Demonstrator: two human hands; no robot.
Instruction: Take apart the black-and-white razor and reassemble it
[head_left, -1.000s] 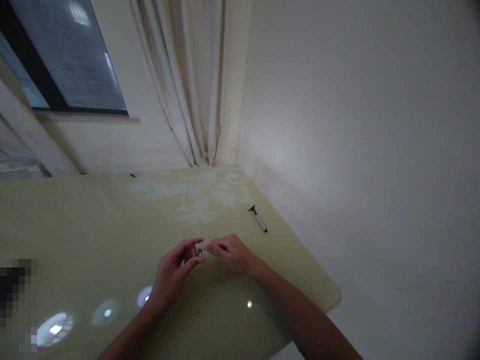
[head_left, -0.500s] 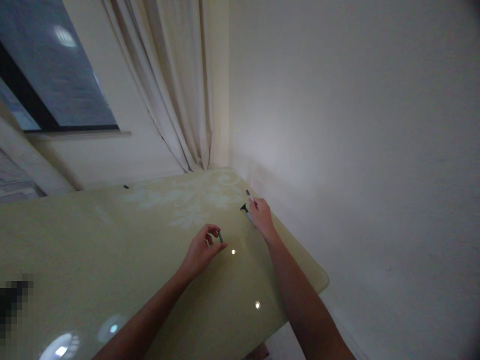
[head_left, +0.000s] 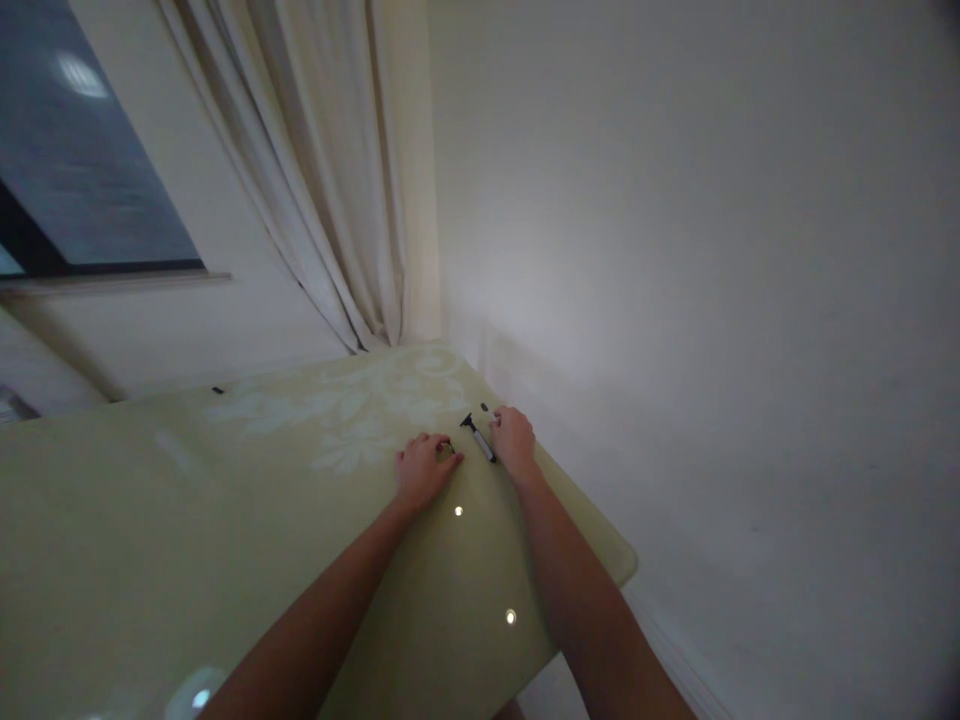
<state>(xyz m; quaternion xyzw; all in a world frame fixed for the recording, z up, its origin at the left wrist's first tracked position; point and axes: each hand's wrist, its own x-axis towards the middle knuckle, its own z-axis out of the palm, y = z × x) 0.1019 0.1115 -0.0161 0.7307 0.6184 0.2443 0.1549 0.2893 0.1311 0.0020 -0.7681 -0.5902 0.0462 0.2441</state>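
A razor (head_left: 477, 438) with a dark head and a pale handle lies on the yellow-green glass table (head_left: 225, 520) near its far right corner. My right hand (head_left: 514, 440) rests beside it, fingers curled onto the handle's near end. A small dark piece (head_left: 484, 407) lies just beyond the fingertips. My left hand (head_left: 424, 468) is to the left of the razor, knuckles up, with its fingers pinched down against the table. Whatever they hold is hidden.
The table has a pale floral print (head_left: 360, 405) at its far end and a rounded right corner (head_left: 626, 570). A white wall runs close along the right. A cream curtain (head_left: 337, 180) hangs behind, with a window (head_left: 75, 170) at left. A tiny dark object (head_left: 217, 389) sits at the far edge.
The view has swung left and down. My right hand left the left one, reached to the razor and settled on its handle. My left hand, which pinched a small greenish piece, moved forward and down beside the razor.
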